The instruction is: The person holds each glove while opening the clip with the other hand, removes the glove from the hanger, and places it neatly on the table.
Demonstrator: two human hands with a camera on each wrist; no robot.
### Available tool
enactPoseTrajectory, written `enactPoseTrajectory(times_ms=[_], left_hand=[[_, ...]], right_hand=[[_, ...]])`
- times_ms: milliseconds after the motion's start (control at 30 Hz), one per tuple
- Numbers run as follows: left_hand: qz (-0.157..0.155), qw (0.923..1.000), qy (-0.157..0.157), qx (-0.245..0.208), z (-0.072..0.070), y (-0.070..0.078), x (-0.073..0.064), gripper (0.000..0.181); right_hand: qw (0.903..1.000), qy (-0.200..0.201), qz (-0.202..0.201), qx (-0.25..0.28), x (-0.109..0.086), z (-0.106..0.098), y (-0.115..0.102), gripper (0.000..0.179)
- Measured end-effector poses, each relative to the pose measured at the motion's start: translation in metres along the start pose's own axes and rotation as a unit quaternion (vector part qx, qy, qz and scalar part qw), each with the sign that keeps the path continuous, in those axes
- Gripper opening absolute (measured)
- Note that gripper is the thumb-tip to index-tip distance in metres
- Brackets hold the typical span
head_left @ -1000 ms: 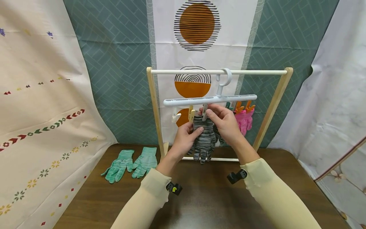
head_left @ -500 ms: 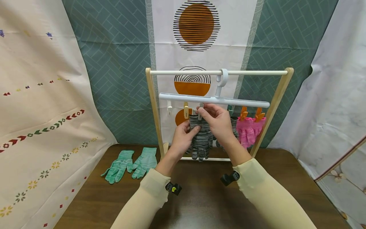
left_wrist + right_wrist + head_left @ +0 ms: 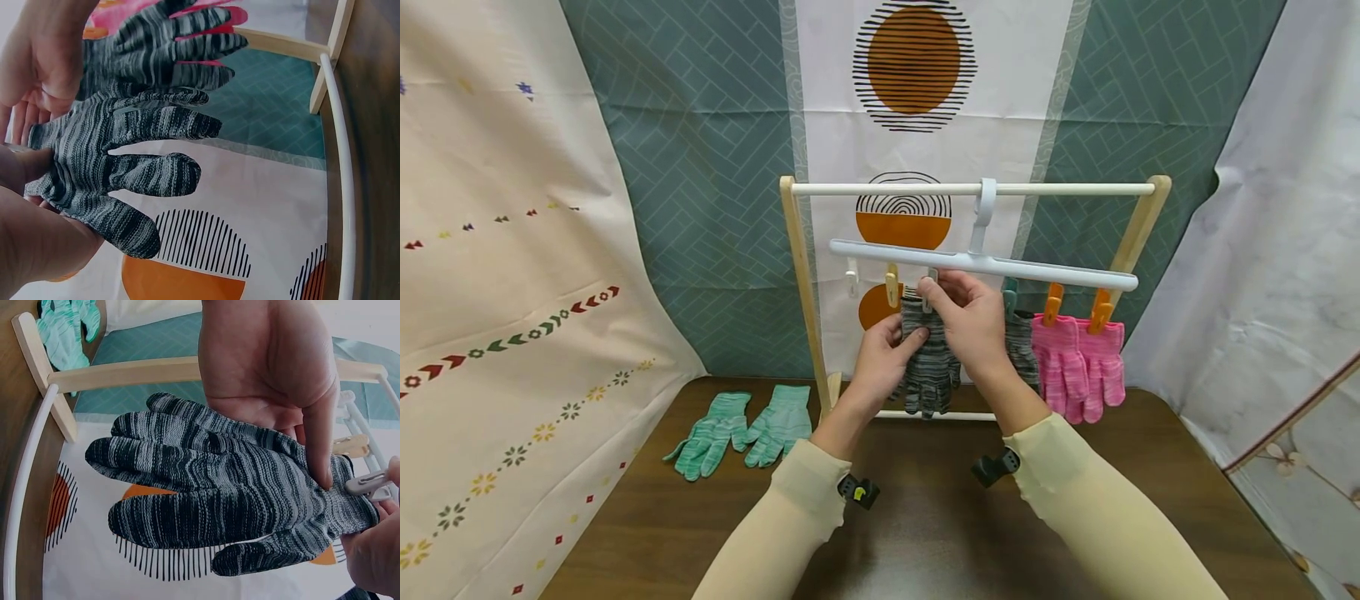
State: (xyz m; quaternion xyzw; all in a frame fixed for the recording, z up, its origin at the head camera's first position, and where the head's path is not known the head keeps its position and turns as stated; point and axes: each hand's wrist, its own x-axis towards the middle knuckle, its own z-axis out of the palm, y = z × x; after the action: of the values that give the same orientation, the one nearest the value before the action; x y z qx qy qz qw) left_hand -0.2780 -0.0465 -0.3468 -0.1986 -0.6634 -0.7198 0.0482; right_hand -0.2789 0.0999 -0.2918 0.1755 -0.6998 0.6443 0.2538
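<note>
My left hand (image 3: 878, 362) pinches a black-and-grey striped knit glove (image 3: 928, 379) near its cuff, thumb in front. At the cuff, my right hand (image 3: 976, 329) pinches a grey clothespin (image 3: 367, 481), which sits over the glove's edge in the right wrist view. The clothespin hangs under a pale blue-white hanger (image 3: 887, 252), partly behind my right fingers. A second striped glove (image 3: 162, 50) hangs beside the first, below a green clothespin (image 3: 1010, 296). Two pink gloves (image 3: 1078, 367) hang from orange clothespins (image 3: 1053, 303) at the hanger's right end.
A rack with a white rod (image 3: 880, 190) and wooden legs (image 3: 803, 292) bears the hanger. Yellow (image 3: 892, 285) and white (image 3: 852, 277) clothespins hang left of the held glove. Two green gloves (image 3: 781, 423) lie at left on the brown table (image 3: 925, 533).
The hanger has turned on the rod; its right end swung right and lower, carrying the pink gloves along. Both hands stay on the striped glove and grey clothespin, the right hand shifting slightly left.
</note>
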Motion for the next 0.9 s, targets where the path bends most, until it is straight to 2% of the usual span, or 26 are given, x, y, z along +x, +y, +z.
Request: enactPoseTrajectory(times_ms=[133, 333, 567, 900], left_hand=[[-0.003, 1.0, 0.003, 0.001, 0.001, 0.0, 0.001, 0.034], [-0.011, 0.9994, 0.019, 0.027, 0.002, 0.0, 0.001, 0.038], [-0.017, 0.9997, 0.01, 0.011, 0.002, -0.002, 0.0, 0.033], [-0.019, 0.9997, 0.011, 0.014, 0.003, -0.001, -0.003, 0.034]], right_hand=[[0.9999, 0.009, -0.004, 0.007, 0.002, -0.002, 0.002, 0.037], [0.9998, 0.019, -0.006, 0.01, 0.004, -0.005, 0.004, 0.035], [0.9996, 0.026, -0.01, 0.004, 0.005, -0.008, 0.006, 0.037], [0.9994, 0.033, -0.008, 0.009, 0.004, -0.012, 0.007, 0.033]])
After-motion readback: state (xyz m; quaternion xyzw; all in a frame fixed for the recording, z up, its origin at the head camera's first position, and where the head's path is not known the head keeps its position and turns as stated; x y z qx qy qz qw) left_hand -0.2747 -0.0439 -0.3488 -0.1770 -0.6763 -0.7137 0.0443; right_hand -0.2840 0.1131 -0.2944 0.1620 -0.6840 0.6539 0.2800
